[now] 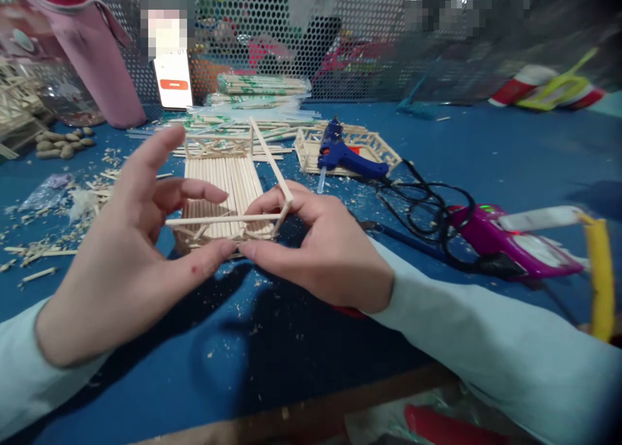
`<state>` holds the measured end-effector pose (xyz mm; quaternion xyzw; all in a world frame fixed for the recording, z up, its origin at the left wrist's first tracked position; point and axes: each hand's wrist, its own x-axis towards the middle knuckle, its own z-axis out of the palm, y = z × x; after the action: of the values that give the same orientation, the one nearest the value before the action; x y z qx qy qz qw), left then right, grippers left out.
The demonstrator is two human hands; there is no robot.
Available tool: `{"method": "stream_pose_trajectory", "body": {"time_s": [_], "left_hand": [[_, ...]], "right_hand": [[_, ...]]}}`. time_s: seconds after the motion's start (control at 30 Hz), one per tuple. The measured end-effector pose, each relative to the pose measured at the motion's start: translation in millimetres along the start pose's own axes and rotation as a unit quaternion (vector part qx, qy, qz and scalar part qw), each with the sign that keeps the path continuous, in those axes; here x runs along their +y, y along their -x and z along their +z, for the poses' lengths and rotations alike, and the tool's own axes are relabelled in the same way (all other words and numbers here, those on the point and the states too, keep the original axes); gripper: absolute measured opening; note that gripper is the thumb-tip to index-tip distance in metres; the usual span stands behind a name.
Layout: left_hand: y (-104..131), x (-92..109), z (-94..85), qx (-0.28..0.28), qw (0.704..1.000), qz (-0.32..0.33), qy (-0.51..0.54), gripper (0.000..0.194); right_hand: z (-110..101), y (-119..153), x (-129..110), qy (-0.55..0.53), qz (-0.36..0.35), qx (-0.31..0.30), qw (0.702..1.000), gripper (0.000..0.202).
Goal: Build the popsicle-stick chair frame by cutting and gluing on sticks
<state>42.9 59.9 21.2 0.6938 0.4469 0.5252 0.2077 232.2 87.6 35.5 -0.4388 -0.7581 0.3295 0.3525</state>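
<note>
A small wooden-stick model point(221, 186) with a slatted floor and low railings stands on the blue table in front of me. My right hand point(315, 244) pinches its near railing close to the right corner, thumb outside and index finger inside. My left hand point(140, 251) is open at the model's left side. Its fingers are spread above the floor, and its thumb tip touches the near railing beside my right thumb. One long thin stick point(271, 160) slants along the model's right side. Whatever lies between the two thumb tips is too small to make out.
A blue glue gun point(352, 157) rests on a second stick frame point(383, 147). Its black cable point(427, 199) coils toward a magenta power strip point(519, 241). Bagged sticks point(262, 92), a lit phone point(173, 76), a pink bottle point(92, 50), peanuts point(63, 144) and stick scraps lie around.
</note>
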Motion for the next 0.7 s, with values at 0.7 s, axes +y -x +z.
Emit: {"method": "stream_pose_trajectory", "body": {"time_s": [0.7], "left_hand": [[4.0, -1.2, 9.4, -0.021, 0.998, -0.058, -0.010, 0.076]], "right_hand": [[4.0, -5.0, 5.5, -0.060, -0.040, -0.013, 0.997, 0.007]]}}
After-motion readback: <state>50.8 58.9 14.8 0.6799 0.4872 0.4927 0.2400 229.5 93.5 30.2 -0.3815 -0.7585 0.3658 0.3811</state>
